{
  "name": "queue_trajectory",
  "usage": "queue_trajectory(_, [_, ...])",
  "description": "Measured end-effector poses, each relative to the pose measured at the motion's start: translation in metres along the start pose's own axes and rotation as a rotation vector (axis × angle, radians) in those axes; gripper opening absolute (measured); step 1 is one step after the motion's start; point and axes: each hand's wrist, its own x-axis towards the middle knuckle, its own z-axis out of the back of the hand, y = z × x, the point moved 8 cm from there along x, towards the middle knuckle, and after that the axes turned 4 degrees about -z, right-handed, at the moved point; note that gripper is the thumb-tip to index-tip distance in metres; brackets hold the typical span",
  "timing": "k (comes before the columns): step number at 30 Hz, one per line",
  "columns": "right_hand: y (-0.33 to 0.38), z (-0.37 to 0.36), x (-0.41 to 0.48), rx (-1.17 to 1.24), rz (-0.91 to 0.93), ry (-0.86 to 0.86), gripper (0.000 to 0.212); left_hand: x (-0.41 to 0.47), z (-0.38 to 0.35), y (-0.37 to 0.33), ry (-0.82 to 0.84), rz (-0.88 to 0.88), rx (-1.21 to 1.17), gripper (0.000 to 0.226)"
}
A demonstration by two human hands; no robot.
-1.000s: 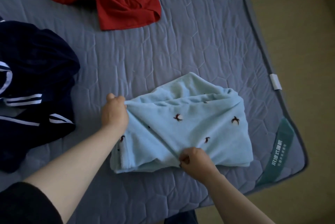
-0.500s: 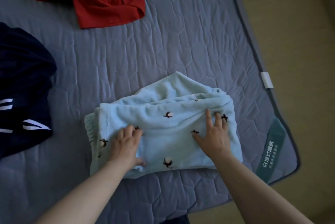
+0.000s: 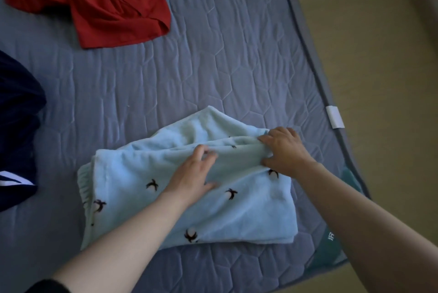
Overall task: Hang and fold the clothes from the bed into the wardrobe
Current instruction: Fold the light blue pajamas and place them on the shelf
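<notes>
The pale blue fleece garment is lying folded near the corner of the quilted bed, close to its edge. The right hand is pinching its far fold; the left hand (a little blurred) is resting on it with loose fingers, holding nothing. A crumpled red garment and a navy striped garment are lying well apart, leaving open room.

A bed fills most of the frame, covered with a blue-grey quilted pad stitched in a honeycomb pattern and bound with darker edging that runs down the right side. A white tab sits on that edge at the middle right, and a green label with pale lettering marks the lower right corner. The tan floor takes up the right side, in dim, soft light.
</notes>
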Motion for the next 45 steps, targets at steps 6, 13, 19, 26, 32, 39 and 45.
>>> queue_trajectory(6, [-0.007, 0.027, 0.021, 0.018, 0.201, 0.020, 0.036, 0.028, -0.006, 0.002, -0.078, 0.237, -0.041, 0.071])
queue_trajectory(13, [-0.043, 0.016, 0.008, 0.405, 0.044, -0.013, 0.043, 0.068, 0.010, -0.032, -0.127, 0.074, 0.003, 0.031])
queue_trajectory(19, [-0.058, 0.008, 0.005, 0.392, 0.007, -0.033, 0.022, 0.098, 0.018, -0.053, -0.195, 0.082, 0.008, 0.008])
queue_trajectory(26, [-0.059, 0.049, 0.006, 0.391, 0.009, -0.399, 0.015, 0.096, 0.011, -0.039, -0.139, 0.185, -0.028, 0.010])
queue_trajectory(32, [-0.070, -0.041, -0.020, 0.970, -0.517, -0.155, 0.033, 0.088, 0.004, -0.044, -0.211, 0.246, -0.035, 0.013])
queue_trajectory(39, [-0.055, -0.101, -0.061, 1.241, -0.575, -0.137, 0.031, 0.119, 0.009, -0.075, -0.136, 0.092, 0.019, 0.025])
queue_trajectory(45, [-0.053, -0.094, -0.061, 1.226, -0.535, -0.186, 0.037, 0.156, -0.001, -0.126, -0.030, -0.162, 0.197, 0.025])
